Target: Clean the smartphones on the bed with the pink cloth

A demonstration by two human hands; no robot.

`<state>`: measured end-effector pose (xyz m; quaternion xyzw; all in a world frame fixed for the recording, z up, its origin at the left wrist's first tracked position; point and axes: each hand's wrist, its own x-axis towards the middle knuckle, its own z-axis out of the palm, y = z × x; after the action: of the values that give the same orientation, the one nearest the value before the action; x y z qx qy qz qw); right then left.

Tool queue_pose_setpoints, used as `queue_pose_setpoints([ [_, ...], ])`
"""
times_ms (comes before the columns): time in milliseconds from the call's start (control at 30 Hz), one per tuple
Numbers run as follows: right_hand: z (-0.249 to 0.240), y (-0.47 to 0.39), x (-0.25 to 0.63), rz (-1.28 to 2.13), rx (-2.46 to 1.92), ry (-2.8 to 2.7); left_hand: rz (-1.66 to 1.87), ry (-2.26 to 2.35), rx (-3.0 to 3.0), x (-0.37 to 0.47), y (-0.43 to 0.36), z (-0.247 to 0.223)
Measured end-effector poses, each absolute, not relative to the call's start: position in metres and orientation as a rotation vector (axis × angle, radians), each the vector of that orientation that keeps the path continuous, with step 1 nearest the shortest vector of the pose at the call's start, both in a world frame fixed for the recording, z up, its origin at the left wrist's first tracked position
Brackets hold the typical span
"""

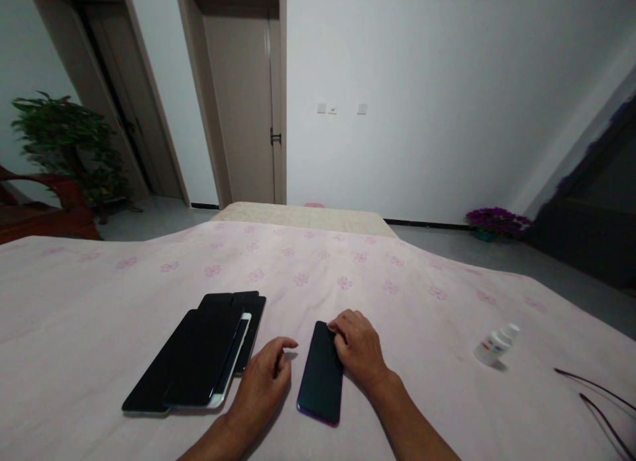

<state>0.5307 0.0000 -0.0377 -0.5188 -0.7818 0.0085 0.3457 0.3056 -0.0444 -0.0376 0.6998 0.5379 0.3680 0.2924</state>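
Observation:
A dark smartphone (321, 375) with a bluish-purple edge lies screen up on the flowered cloth in front of me. My right hand (358, 347) is at its upper right corner, fingers curled and closed on that edge; the fingertips are partly hidden. Just left of the phone, my left hand (268, 375) hovers or rests near the cloth, its index finger stretched out and nothing held. Beside the left wrist lies a pile of black-screened phones and tablets (199, 355), overlapping one another. One white-edged phone (232, 365) sticks out from under a dark one.
On the right a small white bottle (495, 345) appears tilted and slightly blurred. Dark cables (603, 388) lie at the right edge. Pink-flowered cloth (397, 269) covers the table. Beyond are a door (243, 103), a green plant (67, 136), a wooden chair (59, 196) and purple flowers (497, 220).

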Motion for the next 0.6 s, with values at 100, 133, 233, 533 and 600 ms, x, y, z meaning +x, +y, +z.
queue_pose_setpoints([
  [100, -0.035, -0.006, 0.525, 0.066, -1.224, -2.103, 0.987, 1.434, 1.874, 0.306, -0.045, -0.039],
  [133, -0.034, -0.008, 0.524, 0.086, -1.178, -2.129, 0.991, 1.439, 1.873, 0.306, -0.045, -0.04],
  [233, -0.033, -0.013, 0.522, 0.137, -1.095, -2.174, 1.001, 1.447, 1.874, 0.306, -0.045, -0.04],
  [533, -0.037, -0.004, 0.527, 0.03, -1.328, -2.043, 1.018, 1.425, 1.893, 0.305, -0.045, -0.04],
  [600, -0.037, -0.004, 0.526, 0.028, -1.303, -2.069, 1.023, 1.422, 1.893, 0.306, -0.045, -0.039],
])
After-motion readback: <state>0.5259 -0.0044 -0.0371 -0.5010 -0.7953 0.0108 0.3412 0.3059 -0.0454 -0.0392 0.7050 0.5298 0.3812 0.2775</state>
